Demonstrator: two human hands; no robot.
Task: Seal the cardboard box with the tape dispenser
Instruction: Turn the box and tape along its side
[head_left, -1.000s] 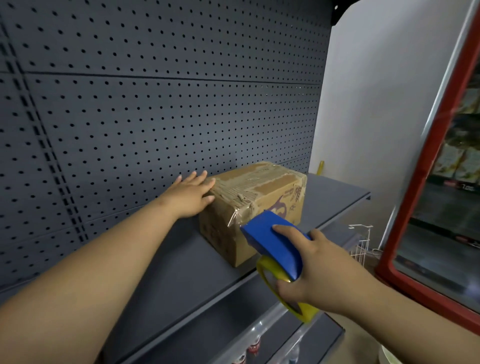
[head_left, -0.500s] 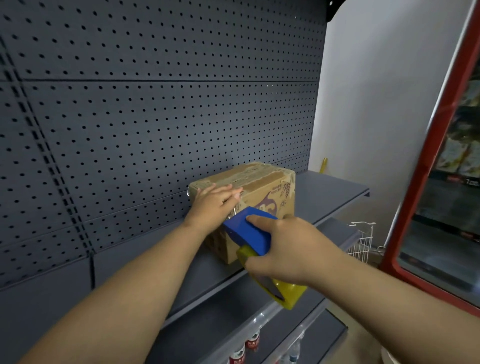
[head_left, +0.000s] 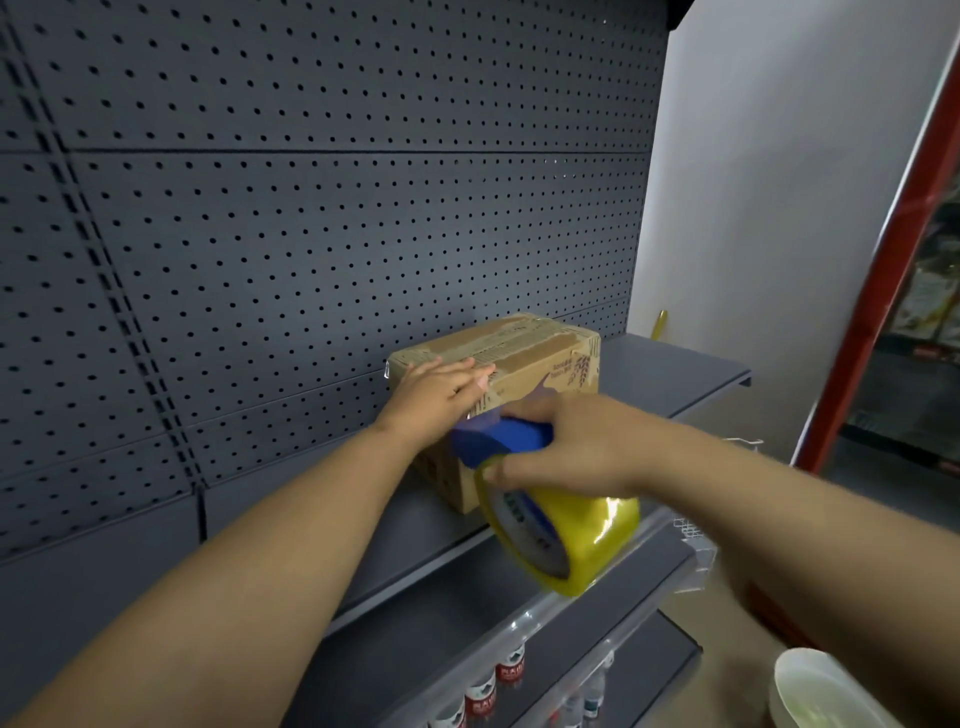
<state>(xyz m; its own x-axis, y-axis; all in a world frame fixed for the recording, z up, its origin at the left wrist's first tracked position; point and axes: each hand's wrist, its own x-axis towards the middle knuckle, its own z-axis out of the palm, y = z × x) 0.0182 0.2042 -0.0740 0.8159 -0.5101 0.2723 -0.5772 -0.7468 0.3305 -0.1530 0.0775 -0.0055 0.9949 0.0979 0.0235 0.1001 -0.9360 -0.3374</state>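
Backing everything, a dark pegboard (head_left: 322, 218) rose behind a grey shelf (head_left: 670, 374). On the shelf, a cardboard box (head_left: 524, 358) sat close to the pegboard and short of the front edge, old tape across its top. The left hand (head_left: 436, 397) lay flat on the box's near top corner, fingers (head_left: 475, 371) together and extended, gripping nothing. The right hand (head_left: 566, 447) was wrapped around the tape dispenser (head_left: 498, 439), its blue body pressed at the box's near side, the yellow roll (head_left: 566, 540) hanging below over the front edge. Small bottles (head_left: 480, 693) stood on a lower shelf.
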